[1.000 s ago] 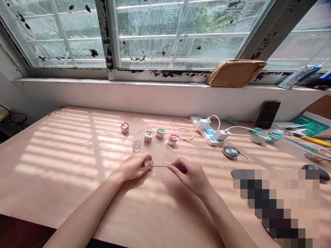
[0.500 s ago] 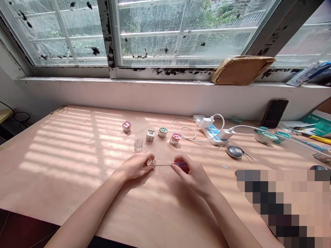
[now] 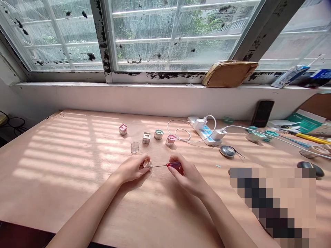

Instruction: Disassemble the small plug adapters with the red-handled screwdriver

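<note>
My left hand (image 3: 133, 168) pinches a small clear piece (image 3: 148, 164) just above the tabletop. In my right hand (image 3: 187, 174) is a screwdriver with a dark red handle (image 3: 173, 164); its thin shaft points left and its tip meets the clear piece. Beyond my hands stand a clear empty cup (image 3: 134, 147), a white-topped box (image 3: 146, 137), a green-topped one (image 3: 158, 134) and two pink-topped ones, one at the left (image 3: 123, 129) and one at the right (image 3: 171, 140).
A power strip (image 3: 207, 132) with white plugs and a looped cable lies behind my right hand. Nearby are a dark oval object (image 3: 227, 151), green-rimmed containers (image 3: 256, 136), a leaning phone (image 3: 262, 113) and a black mouse (image 3: 310, 168). Part of the right side is pixelated.
The view has shifted a little to the right, so things sit further left. Both hands keep their holds, and the screwdriver handle shows brighter red and looks slightly turned.
</note>
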Tool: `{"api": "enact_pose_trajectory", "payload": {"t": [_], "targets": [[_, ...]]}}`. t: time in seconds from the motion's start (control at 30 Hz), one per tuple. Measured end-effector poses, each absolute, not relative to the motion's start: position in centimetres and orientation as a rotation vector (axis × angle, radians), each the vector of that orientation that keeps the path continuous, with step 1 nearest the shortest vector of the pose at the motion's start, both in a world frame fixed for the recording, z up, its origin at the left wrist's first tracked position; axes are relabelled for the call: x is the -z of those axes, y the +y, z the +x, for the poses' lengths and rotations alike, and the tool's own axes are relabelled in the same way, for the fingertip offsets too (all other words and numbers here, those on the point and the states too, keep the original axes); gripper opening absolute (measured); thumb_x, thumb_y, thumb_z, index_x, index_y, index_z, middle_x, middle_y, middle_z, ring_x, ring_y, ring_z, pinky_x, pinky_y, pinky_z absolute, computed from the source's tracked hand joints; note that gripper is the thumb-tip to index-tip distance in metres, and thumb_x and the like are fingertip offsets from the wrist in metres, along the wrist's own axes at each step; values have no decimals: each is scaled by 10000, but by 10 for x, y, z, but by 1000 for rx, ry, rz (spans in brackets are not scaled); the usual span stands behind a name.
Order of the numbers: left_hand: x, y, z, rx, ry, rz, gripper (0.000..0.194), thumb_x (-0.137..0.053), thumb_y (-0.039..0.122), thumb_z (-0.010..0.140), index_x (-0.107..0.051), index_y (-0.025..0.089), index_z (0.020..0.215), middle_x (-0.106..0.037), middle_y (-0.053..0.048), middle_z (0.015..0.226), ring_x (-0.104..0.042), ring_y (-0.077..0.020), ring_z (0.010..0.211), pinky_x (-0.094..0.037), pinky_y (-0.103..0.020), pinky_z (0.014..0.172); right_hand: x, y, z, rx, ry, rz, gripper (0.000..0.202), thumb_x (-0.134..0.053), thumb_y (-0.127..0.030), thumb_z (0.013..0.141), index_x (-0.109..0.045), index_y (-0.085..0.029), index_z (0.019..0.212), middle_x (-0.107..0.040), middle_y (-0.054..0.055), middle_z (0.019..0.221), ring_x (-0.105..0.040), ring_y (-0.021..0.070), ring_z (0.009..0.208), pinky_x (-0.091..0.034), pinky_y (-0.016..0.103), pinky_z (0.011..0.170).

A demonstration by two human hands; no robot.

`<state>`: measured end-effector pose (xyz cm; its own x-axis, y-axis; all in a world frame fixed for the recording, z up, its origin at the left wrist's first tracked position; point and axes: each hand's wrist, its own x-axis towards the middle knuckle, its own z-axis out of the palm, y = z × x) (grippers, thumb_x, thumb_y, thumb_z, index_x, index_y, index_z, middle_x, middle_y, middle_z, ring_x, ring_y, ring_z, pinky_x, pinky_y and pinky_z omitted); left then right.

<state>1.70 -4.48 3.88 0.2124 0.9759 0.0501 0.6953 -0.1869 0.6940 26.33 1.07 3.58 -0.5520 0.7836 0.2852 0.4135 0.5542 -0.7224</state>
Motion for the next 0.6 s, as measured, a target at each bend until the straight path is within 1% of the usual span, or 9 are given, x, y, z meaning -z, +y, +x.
{"api": "enact_pose_trajectory", "payload": {"t": [0.07, 0.17, 0.23, 0.3, 0.37, 0.43, 0.53, 0.6], "targets": [[-38, -45, 17, -687, 1538, 1945, 119, -584, 261, 868, -586, 239, 985, -679, -17, 962, -629, -184, 821, -463, -269, 733, -36, 11, 263, -786, -2192, -969, 161, -546, -363, 958, -543, -240, 855, -623, -4, 685, -535, 155, 571, -394, 265, 520], [-36, -44, 17, -697, 1525, 1939, 125, -585, 276, 873, -584, 240, 993, -678, -16, 995, -627, -174, 803, -464, -263, 719, -35, 11, 263, -730, -2179, -1025, 270, -563, -417, 954, -528, -235, 758, -574, -8, 615, -498, 152, 538, -351, 270, 501], [-35, -44, 16, -699, 1521, 1943, 133, -585, 276, 873, -586, 242, 1002, -676, -13, 993, -624, -171, 795, -463, -261, 713, -35, 11, 263, -742, -2178, -1026, 261, -566, -436, 953, -526, -236, 789, -565, -14, 617, -488, 149, 531, -344, 268, 495], [-35, -44, 17, -702, 1525, 1940, 139, -591, 277, 868, -593, 241, 1002, -675, -12, 966, -619, -172, 787, -466, -260, 709, -36, 10, 262, -787, -2180, -986, 194, -562, -407, 954, -526, -238, 867, -588, -13, 662, -507, 148, 547, -365, 262, 500], [-35, -44, 17, -707, 1532, 1928, 137, -599, 282, 862, -596, 239, 992, -676, -14, 939, -617, -176, 784, -470, -259, 709, -37, 9, 262, -817, -2180, -947, 141, -552, -365, 956, -528, -237, 903, -609, -7, 700, -528, 147, 569, -387, 259, 513], [-35, -44, 16, -714, 1535, 1921, 120, -602, 284, 860, -594, 237, 971, -677, -16, 930, -618, -179, 788, -474, -260, 716, -36, 10, 262, -806, -2176, -948, 166, -546, -359, 959, -536, -232, 852, -602, -5, 680, -526, 146, 568, -383, 259, 515], [-35, -44, 16, -708, 1529, 1943, 94, -596, 276, 865, -584, 235, 948, -677, -16, 946, -620, -180, 800, -469, -265, 735, -33, 11, 261, -752, -2168, -1002, 278, -562, -417, 957, -518, -229, 757, -562, -10, 617, -496, 143, 542, -345, 264, 499], [-35, -44, 16, -697, 1529, 1959, 91, -591, 266, 867, -580, 235, 952, -675, -13, 948, -619, -180, 807, -460, -267, 734, -31, 12, 261, -751, -2172, -1006, 262, -557, -425, 959, -513, -231, 790, -543, -20, 618, -475, 140, 537, -339, 262, 500]]}}
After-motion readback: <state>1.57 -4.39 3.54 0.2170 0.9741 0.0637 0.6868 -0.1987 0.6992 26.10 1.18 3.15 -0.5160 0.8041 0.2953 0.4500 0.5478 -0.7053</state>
